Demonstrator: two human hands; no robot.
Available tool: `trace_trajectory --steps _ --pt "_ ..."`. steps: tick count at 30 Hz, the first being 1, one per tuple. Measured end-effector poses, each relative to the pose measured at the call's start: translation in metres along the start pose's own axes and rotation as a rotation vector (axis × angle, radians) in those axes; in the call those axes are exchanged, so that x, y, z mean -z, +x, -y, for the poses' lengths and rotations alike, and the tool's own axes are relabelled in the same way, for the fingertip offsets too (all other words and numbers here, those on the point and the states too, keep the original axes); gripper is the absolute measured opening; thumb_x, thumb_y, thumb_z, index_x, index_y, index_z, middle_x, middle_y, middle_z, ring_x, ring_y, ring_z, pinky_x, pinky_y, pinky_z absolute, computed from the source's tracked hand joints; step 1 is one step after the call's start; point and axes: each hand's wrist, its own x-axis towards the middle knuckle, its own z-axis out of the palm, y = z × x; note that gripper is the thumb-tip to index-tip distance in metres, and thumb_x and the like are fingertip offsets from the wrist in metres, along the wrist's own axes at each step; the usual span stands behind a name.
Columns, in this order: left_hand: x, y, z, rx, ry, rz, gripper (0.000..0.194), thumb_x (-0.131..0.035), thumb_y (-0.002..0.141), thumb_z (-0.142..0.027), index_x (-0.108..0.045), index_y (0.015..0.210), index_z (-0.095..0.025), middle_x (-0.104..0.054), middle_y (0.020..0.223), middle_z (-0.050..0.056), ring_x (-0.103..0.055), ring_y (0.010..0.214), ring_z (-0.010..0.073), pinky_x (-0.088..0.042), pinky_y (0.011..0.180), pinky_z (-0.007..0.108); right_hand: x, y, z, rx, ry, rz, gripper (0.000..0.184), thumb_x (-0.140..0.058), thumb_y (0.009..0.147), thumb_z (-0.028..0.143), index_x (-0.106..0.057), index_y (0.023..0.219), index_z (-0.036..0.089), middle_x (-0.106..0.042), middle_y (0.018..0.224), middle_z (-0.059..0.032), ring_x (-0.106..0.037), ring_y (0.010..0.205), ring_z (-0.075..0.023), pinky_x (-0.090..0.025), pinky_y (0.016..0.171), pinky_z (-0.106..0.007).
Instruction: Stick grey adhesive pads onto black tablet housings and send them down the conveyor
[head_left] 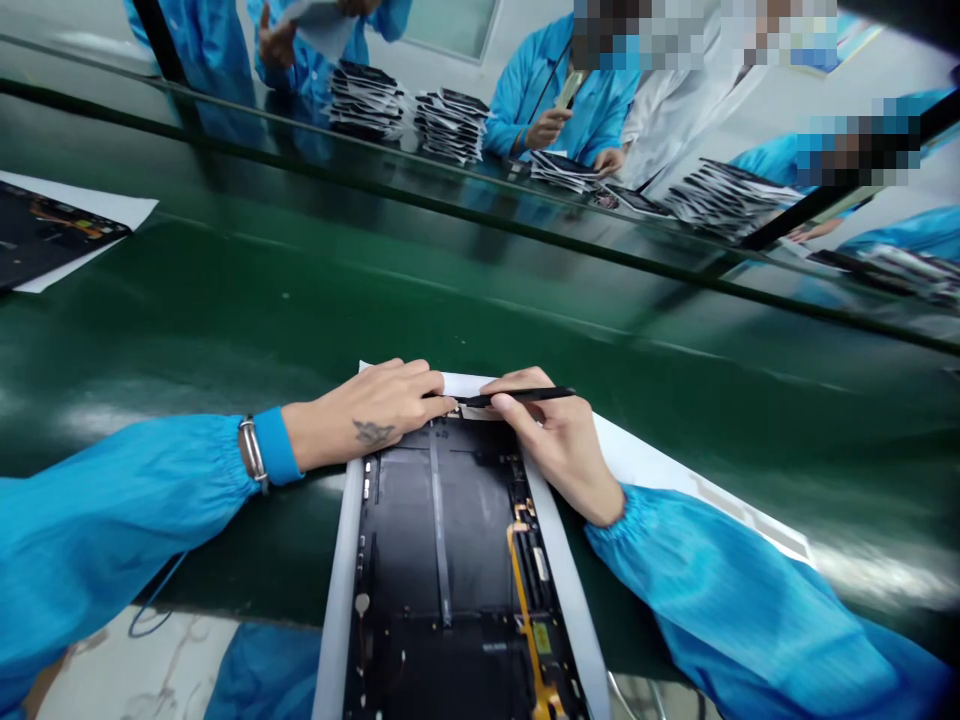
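Note:
An opened tablet body (457, 570) lies in front of me on a white sheet (645, 460), black inside with a grey strip and an orange flex cable (525, 590). My left hand (367, 412) rests at its far left corner, fingers curled and pressing down near the top edge. My right hand (555, 440) holds black tweezers (517, 397) in a pinch. The tweezers' tip points left and meets the left fingertips at the tablet's top edge.
A green conveyor belt (300, 290) runs across the view. Another opened tablet on a white sheet (52, 230) lies at the far left. Beyond a rail, people in blue coats stand by stacks of dark parts (450, 125).

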Motion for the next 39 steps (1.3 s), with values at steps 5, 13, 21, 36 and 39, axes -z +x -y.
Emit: trace_trajectory --steps 5,13,21,36,39 --pt "-0.003 0.000 0.000 -0.002 0.010 -0.022 0.029 -0.043 0.101 -0.008 -0.062 0.123 -0.015 -0.063 0.113 0.006 -0.051 0.090 0.0209 -0.036 0.070 0.032 0.001 -0.001 0.002 0.120 -0.034 0.024 0.023 -0.058 0.099 0.035 -0.074 0.091 0.021 -0.074 0.086 -0.0056 -0.067 0.085 -0.0204 -0.054 0.076 -0.032" --pt "-0.009 -0.002 0.003 -0.034 0.011 -0.076 0.035 -0.046 0.095 0.000 -0.060 0.122 -0.015 -0.063 0.115 0.008 -0.053 0.097 0.0220 -0.039 0.072 0.032 0.000 -0.002 0.002 0.039 0.018 0.014 0.030 -0.057 0.098 0.043 -0.075 0.089 0.021 -0.074 0.088 -0.0065 -0.069 0.088 -0.0213 -0.054 0.080 -0.033" --pt "-0.005 -0.003 0.002 -0.055 -0.020 -0.032 0.042 -0.039 0.095 0.001 -0.053 0.131 -0.013 -0.060 0.122 0.011 -0.053 0.099 0.0225 -0.042 0.076 0.033 0.022 -0.009 -0.013 -0.412 0.251 -0.210 0.039 -0.068 0.086 0.057 -0.074 0.082 0.019 -0.071 0.084 -0.0044 -0.068 0.078 -0.0193 -0.057 0.073 -0.032" --pt "-0.003 0.000 0.001 -0.043 0.025 -0.013 0.053 -0.036 0.099 -0.004 -0.046 0.145 -0.027 -0.056 0.116 0.009 -0.047 0.090 0.0210 -0.036 0.073 0.031 0.020 -0.010 -0.015 -0.573 0.401 -0.240 0.047 -0.078 0.071 0.064 -0.075 0.077 0.017 -0.067 0.071 -0.0038 -0.064 0.071 -0.0163 -0.059 0.073 -0.032" --pt "-0.005 0.000 0.002 -0.046 0.026 -0.024 0.055 -0.038 0.097 -0.002 -0.048 0.144 -0.028 -0.056 0.116 0.009 -0.048 0.091 0.0210 -0.035 0.073 0.031 0.020 -0.010 -0.016 -0.536 0.349 -0.207 0.048 -0.076 0.074 0.065 -0.075 0.079 0.017 -0.067 0.071 -0.0042 -0.065 0.070 -0.0172 -0.059 0.072 -0.033"
